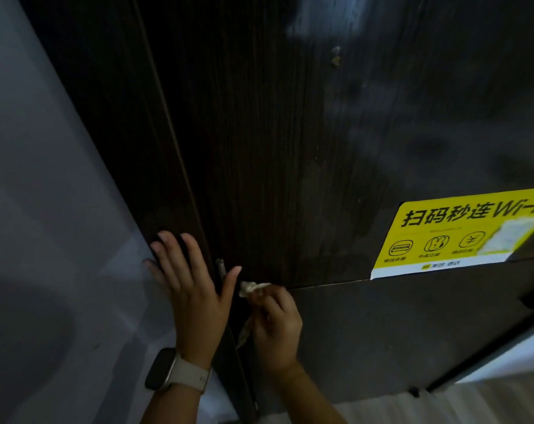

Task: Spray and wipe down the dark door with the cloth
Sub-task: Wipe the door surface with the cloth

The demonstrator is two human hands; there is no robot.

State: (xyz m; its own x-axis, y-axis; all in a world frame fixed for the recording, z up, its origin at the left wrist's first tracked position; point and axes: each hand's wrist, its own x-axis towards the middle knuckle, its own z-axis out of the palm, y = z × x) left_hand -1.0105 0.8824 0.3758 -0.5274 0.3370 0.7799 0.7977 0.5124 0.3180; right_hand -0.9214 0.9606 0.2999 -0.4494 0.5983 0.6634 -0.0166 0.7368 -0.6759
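At the frame's centre: door [259, 142], dark wood grain, filling most of the view, upper part streaked with pale smears. Cloth [253, 288], small, crumpled, pale, pressed to the door near its left edge, at a horizontal seam. Right hand [276, 328] grips the cloth, fingers curled round it, a tail hanging below. Left hand [187, 289] flat, fingers spread and straight, resting across the door edge and frame; watch [167, 370] with pale strap on its wrist. Small metal piece [220, 267] at the door edge, between the two hands. Yellow sticker [452, 234] on the door, well right of the cloth, with a torn white patch. Grey wall [45, 194] at left.
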